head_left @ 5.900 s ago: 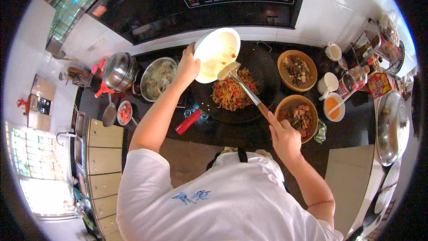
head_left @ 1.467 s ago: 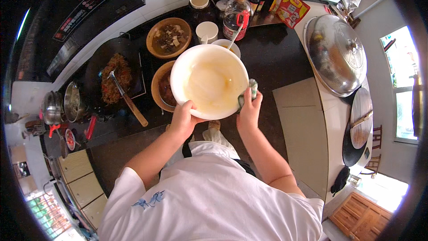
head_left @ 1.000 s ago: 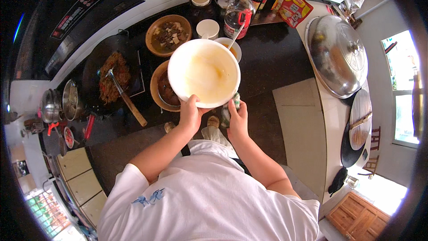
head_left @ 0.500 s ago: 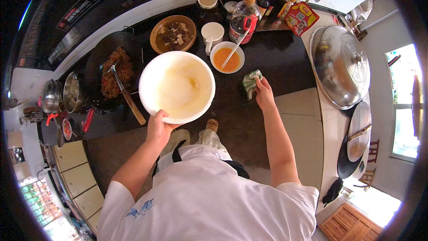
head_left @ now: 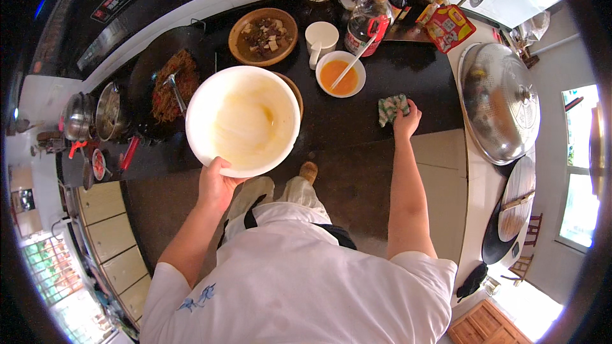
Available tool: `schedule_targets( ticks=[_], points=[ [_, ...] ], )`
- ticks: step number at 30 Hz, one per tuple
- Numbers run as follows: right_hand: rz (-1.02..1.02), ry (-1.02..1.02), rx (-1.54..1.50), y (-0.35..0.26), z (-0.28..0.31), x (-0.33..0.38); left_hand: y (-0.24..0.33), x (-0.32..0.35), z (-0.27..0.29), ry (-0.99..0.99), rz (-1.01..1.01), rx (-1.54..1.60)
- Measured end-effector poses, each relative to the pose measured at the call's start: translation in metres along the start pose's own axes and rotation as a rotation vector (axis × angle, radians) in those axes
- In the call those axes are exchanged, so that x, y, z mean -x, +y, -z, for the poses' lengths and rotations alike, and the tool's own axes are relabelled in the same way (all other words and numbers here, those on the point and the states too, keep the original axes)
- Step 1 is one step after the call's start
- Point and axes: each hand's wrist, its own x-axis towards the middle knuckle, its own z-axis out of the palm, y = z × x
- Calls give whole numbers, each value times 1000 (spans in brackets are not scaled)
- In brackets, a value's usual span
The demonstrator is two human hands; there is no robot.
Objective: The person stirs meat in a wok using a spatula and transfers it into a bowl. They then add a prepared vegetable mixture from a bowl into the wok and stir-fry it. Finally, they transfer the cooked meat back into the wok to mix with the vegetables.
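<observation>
Presently we record: one large white bowl (head_left: 245, 124), raised over the near edge of the tabletop (head_left: 424, 76), its lower rim pinched in our left hand (head_left: 218, 183). We judge it light and stiff, perhaps slick where yellowish residue coats it; best held by the rim. One green-and-white cloth (head_left: 390, 109), pinched in our right hand (head_left: 407, 120), on or just above the tabletop, we cannot tell; presumably soft, limp, graspable anywhere. Further: two brown bowls (head_left: 252, 58), one mostly hidden; two pale cups (head_left: 322, 37); one small bowl (head_left: 362, 79) of orange liquid; one dark wok (head_left: 143, 83).
</observation>
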Motion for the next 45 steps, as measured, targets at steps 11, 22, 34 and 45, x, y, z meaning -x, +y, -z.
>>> schedule_targets(
  ticks=[11,22,34,45],
  points=[
    [3,-797,-824,-71,-73,145,16,-1,25,-12,8,11],
    [-262,-801,-1081,-82,-164,191,1,-3,42,-173,172,124],
    [-432,-698,-1123,-50,-118,198,-24,-2,64,-182,279,98],
    [-401,-567,-794,-20,16,202,-59,-36,60,-219,319,57]
  ],
)
